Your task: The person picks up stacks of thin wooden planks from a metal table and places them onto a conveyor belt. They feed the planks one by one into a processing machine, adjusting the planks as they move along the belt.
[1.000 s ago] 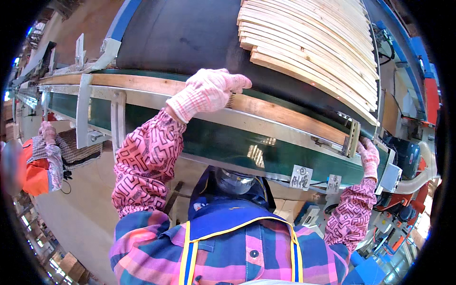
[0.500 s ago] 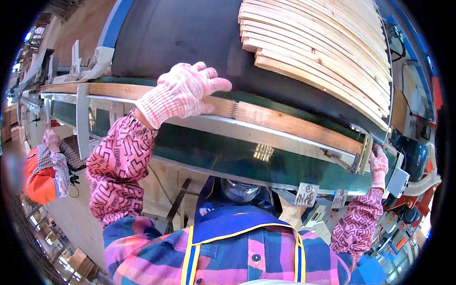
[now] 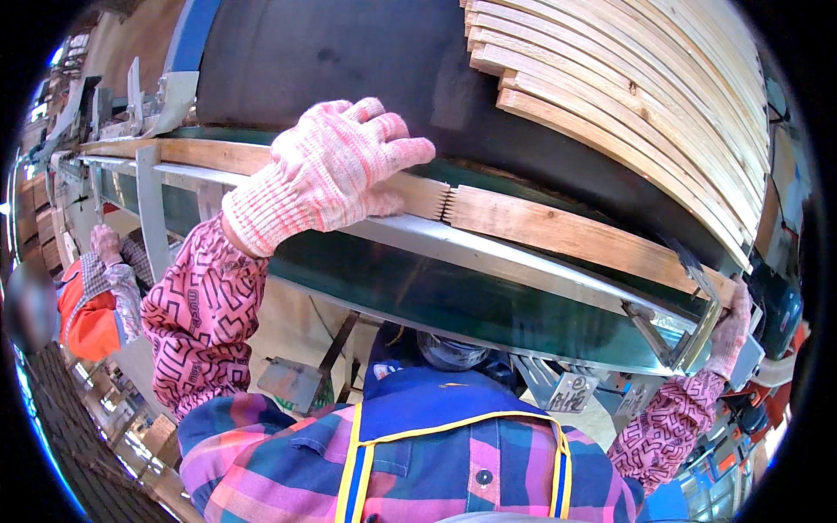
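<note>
Wooden strips lie end to end along the rail (image 3: 418,234) in front of me, meeting at a toothed joint with a thin dark gap. My left hand (image 3: 336,166), in a pink-and-white knit glove, straddles the left wooden strip (image 3: 425,193) beside this joint. Its thumb is on the near side and its fingers reach across to the far side. At the far right, my gloved right hand (image 3: 731,331) closes round the end of the right wooden strip (image 3: 558,228), beside a metal bracket (image 3: 697,327). The bracket partly hides its fingers.
Behind the rail, a row of pale wooden strips (image 3: 628,105) lies on a black belt (image 3: 323,70). A green surface (image 3: 392,296) runs along the near side. Another person (image 3: 91,309) in orange stands at the left. A metal post (image 3: 150,213) rises near the rail's left part.
The view has shifted, moving the stacked strips rightward in it. My right hand has come onto the right strip's end. The gap at the toothed joint looks slightly wider.
</note>
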Available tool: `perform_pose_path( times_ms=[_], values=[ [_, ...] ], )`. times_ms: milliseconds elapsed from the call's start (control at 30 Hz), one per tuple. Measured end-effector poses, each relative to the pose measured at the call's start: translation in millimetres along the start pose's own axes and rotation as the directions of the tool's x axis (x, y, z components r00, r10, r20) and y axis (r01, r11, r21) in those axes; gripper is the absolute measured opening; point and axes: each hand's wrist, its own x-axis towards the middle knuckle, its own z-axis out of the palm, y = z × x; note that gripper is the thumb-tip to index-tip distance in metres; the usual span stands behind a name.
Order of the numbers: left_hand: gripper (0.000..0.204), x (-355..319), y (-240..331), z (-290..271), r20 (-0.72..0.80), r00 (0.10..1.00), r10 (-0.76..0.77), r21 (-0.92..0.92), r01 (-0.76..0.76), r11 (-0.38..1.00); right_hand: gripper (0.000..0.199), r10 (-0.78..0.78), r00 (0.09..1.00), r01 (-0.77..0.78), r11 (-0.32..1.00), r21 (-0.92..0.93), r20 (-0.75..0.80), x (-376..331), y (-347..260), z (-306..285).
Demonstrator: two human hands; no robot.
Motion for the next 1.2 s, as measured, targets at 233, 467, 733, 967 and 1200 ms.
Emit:
perform_pose_path(
  times_ms=[233, 467, 733, 967, 1200],
  values=[
    [0.056, 8, 3, -10, 0.1, 0.995, -0.01, 0.067, 0.003, 0.998, 0.042, 0.017, 0.992, -0.008, 0.997, 0.074, -0.125, -27, -16, 36],
    [0.059, 10, 10, -8, 0.048, 0.999, -0.016, 0.119, 0.01, 0.993, 0.043, 0.03, 1.0, -0.031, 0.995, 0.094, 0.005, -21, -11, 15],
    [0.056, 16, 16, 1, 0.105, 0.993, -0.061, 0.202, 0.039, 0.979, 0.042, -0.159, 0.98, 0.097, 0.907, 0.41, 0.119, 11, 24, -23],
    [0.055, 11, 18, -1, 0.108, 0.988, -0.11, 0.166, 0.092, 0.982, 0.05, -0.237, 0.925, 0.177, 0.961, 0.214, 0.298, -6, 14, -16],
    [0.055, 12, 18, 0, 0.15, 0.977, -0.152, 0.102, 0.138, 0.985, 0.056, -0.232, 0.917, 0.178, 0.966, 0.186, 0.324, 9, 29, -35]
  ],
)
